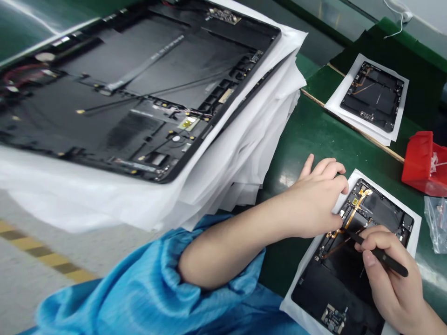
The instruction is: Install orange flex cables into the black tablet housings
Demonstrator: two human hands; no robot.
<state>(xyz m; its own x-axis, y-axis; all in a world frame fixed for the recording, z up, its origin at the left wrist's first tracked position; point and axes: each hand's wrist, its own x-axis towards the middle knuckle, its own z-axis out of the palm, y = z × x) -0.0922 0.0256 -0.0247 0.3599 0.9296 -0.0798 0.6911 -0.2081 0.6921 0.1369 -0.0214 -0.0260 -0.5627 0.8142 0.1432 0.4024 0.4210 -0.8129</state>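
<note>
A black tablet housing [380, 204] lies on white sheeting at the lower right, with an orange flex cable [358, 209] running along its left part. My left hand [319, 195] rests at its left edge, fingers apart, the thumb tip touching down beside the cable. Pinched in my right hand [394, 270] is a pair of black tweezers [387, 259]. Their tip points at the cable near my left thumb; whether it grips anything is too small to tell. The right palm covers part of the housing's right side.
A tall stack of housings [153, 111] between white sheets [223, 163] stands at the left. Another housing [372, 97] on a white sheet lies at the back right. A red bin [419, 163] and a clear plastic bag [435, 223] sit at the right on the green table [296, 139].
</note>
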